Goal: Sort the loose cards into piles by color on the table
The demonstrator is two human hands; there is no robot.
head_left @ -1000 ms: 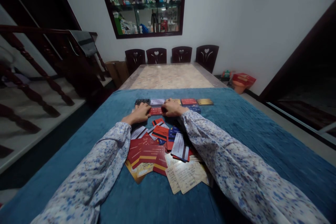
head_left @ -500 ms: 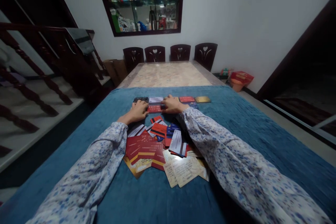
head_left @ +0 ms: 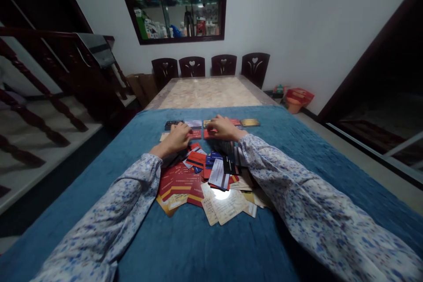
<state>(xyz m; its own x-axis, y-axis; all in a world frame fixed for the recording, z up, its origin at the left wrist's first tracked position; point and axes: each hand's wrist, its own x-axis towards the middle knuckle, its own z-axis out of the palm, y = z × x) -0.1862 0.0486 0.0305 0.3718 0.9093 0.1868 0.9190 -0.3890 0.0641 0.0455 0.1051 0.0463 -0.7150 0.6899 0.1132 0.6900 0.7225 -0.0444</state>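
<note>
My left hand (head_left: 179,136) rests over the front row of cards, fingers apart and slightly bent, with its fingertips at the left end of a red card (head_left: 196,134). My right hand (head_left: 225,128) arches over a second red card (head_left: 207,134) beside it, with thumb and fingers apart and partly covering it. A back row runs behind the hands: a black card (head_left: 173,125), a silvery card (head_left: 193,124) and a gold card (head_left: 250,122), with others partly hidden. A loose heap nearer me has maroon cards (head_left: 185,180), cream cards (head_left: 228,206) and a white striped card (head_left: 218,173).
A blue cloth (head_left: 158,246) covers the near part of the long table, and its patterned top (head_left: 211,92) shows beyond. Several dark chairs (head_left: 224,65) stand at the far end. On the left is a wooden railing (head_left: 39,81); on the right floor, an orange bin (head_left: 295,105).
My left hand has shifted slightly right, uncovering a pale card at the left. My right hand has moved right, and a second red card now shows. The view has turned a little.
</note>
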